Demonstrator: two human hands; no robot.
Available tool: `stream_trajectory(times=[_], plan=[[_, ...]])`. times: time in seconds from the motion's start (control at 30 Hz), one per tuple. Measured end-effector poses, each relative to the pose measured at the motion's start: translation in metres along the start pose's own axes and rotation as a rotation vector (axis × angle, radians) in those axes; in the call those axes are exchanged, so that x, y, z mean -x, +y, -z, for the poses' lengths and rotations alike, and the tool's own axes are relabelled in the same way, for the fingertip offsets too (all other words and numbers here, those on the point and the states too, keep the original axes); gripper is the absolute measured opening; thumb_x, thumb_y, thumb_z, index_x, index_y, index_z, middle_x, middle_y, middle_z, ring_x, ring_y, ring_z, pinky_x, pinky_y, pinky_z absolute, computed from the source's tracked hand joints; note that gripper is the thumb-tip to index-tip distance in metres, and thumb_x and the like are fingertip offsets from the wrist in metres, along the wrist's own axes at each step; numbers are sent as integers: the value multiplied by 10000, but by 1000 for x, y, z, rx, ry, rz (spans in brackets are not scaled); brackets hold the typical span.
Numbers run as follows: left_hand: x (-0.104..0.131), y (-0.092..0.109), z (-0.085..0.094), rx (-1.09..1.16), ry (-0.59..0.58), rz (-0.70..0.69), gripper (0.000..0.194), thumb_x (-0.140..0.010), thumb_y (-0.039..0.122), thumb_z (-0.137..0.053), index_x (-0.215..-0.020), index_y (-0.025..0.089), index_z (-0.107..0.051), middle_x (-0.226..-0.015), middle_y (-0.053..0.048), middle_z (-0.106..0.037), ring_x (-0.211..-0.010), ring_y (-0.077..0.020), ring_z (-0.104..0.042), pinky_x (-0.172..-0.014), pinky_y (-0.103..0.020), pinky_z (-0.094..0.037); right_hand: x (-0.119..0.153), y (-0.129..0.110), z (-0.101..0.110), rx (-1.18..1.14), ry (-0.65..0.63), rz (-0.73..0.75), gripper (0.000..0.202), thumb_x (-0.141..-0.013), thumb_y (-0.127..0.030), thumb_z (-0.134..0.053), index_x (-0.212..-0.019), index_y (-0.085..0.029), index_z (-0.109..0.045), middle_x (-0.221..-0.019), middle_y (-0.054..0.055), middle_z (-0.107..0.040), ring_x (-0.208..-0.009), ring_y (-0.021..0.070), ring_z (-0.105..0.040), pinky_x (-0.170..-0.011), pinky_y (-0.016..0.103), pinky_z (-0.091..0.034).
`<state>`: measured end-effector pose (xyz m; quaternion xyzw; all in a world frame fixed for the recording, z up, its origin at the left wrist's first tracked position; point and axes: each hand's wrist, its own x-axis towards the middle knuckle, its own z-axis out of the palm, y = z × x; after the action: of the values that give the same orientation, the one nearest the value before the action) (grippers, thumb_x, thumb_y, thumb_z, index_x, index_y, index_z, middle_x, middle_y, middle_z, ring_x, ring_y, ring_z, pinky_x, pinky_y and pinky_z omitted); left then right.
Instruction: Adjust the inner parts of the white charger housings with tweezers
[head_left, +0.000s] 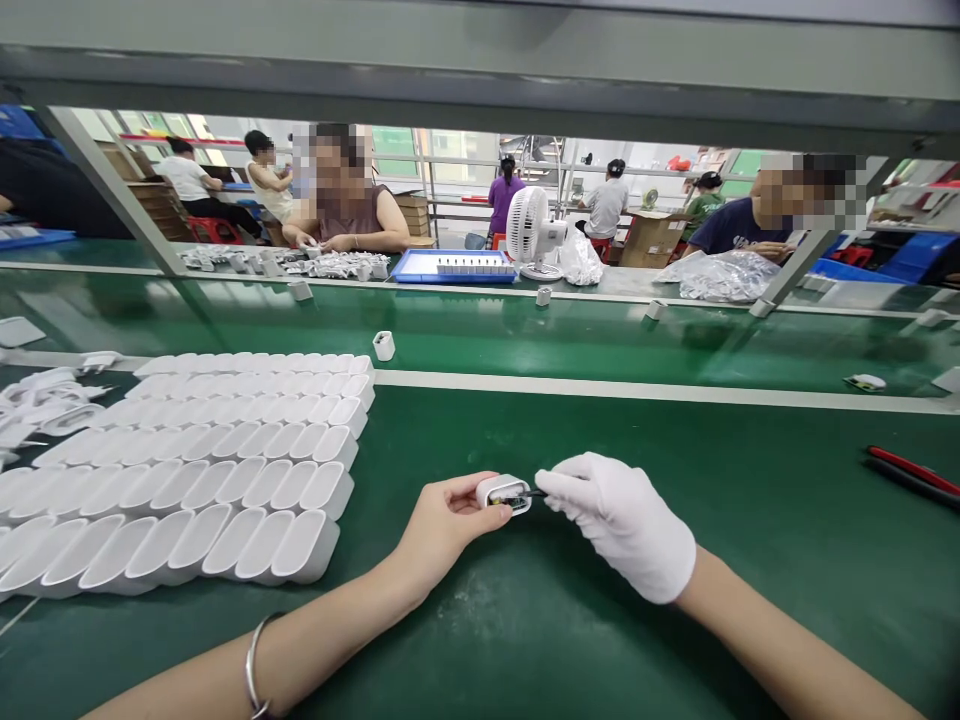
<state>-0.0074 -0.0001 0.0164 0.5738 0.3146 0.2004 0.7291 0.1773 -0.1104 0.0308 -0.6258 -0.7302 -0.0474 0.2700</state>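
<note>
My bare left hand (pixel 442 520) is closed around a small white plastic housing (pixel 491 487), its open end turned to the right. Inside the opening a bit of circuit board shows, partly covered by my thumb. My right hand (pixel 619 515), in a white glove, pinches a thin dark tool (pixel 534 492) whose tip reaches the housing's opening. Most of that tool is hidden by the gloved fingers, so its kind is unclear. Left of my hands, rows of white oval housings (pixel 300 545) stand packed side by side on the green table (pixel 480 640).
White cables with plugs (pixel 45 405) lie at the far left. Red-and-black handled pliers (pixel 911 475) rest at the right edge. Beyond a white strip (pixel 600 388), a green belt (pixel 465 325) carries scattered housings (pixel 384 346). Co-workers sit across, near a fan (pixel 529 230). A shelf beam hangs overhead.
</note>
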Motion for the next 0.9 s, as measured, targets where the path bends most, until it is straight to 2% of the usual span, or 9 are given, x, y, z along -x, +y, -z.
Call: stream_trajectory(times=[0.1, 0.23, 0.37, 0.47, 0.6, 0.7, 0.77, 0.83, 0.9], plan=[[-1, -1, 1, -2, -2, 4, 387, -641, 252, -781, -1011, 158, -715, -967, -58, -719, -920, -217, -623, -836, -281, -465, 0, -11, 1, 82, -45, -4, 319, -867, -94, -420, -1060, -263, -611, -838, 2, -628, -683, 120, -528, -564, 214, -371], [-2, -3, 2, -20, -32, -10, 358, -652, 246, -772, -996, 160, -718, -935, -49, -719, -902, -212, -626, -840, -280, -463, 0, -15, 3, 147, -85, 3, 457, -754, 5, -443, -1110, -248, -579, -930, 13, -638, -722, 137, -534, -589, 226, -390], [-2, -3, 1, -22, -77, -24, 356, -644, 238, -780, -985, 153, -720, -935, -51, -718, -897, -210, -626, -842, -277, -459, 1, -15, 4, 258, -103, 50, 505, -744, 35, -434, -1123, -272, -562, -1003, -7, -649, -722, 150, -532, -557, 244, -349], [-1, -3, 1, -27, -84, -11, 369, -627, 235, -790, -977, 142, -722, -921, -61, -719, -874, -217, -632, -817, -281, -467, 0, -19, 1, 371, -139, 50, 451, -776, 15, -453, -1092, -286, -568, -933, -20, -656, -673, 153, -512, -506, 255, -275], [-1, -1, 1, -37, -95, 2, 350, -633, 240, -785, -962, 135, -724, -907, -66, -718, -864, -220, -632, -814, -292, -466, -3, -33, -4, 492, -189, 10, 274, -832, -61, -488, -987, -254, -605, -796, -1, -636, -587, 159, -481, -466, 289, -180], [-1, 1, 1, -46, -84, 7, 324, -640, 245, -779, -941, 136, -729, -900, -64, -719, -859, -219, -629, -826, -300, -460, -3, -41, -3, 515, -158, -20, 207, -855, -88, -480, -922, -229, -616, -726, 14, -612, -562, 162, -473, -466, 304, -175], [0, 1, 1, -48, -77, 15, 328, -641, 254, -778, -946, 142, -733, -906, -61, -723, -859, -214, -627, -833, -298, -457, -2, -39, 1, 476, -107, 0, 231, -848, -87, -470, -951, -235, -615, -759, 18, -629, -591, 162, -487, -479, 300, -208], [0, 2, 0, -50, -52, 25, 345, -641, 265, -778, -963, 148, -735, -911, -59, -728, -852, -206, -627, -833, -291, -456, 0, -29, 9, 406, -53, 15, 286, -817, -90, -476, -1012, -253, -608, -843, 17, -653, -651, 163, -509, -503, 287, -246], [0, 1, 0, -44, 7, 28, 360, -642, 281, -779, -974, 147, -735, -907, -62, -732, -850, -202, -627, -830, -288, -457, 1, -14, 16, 373, 0, -38, 325, -803, -107, -473, -1054, -266, -604, -912, 15, -660, -711, 169, -526, -518, 274, -266]])
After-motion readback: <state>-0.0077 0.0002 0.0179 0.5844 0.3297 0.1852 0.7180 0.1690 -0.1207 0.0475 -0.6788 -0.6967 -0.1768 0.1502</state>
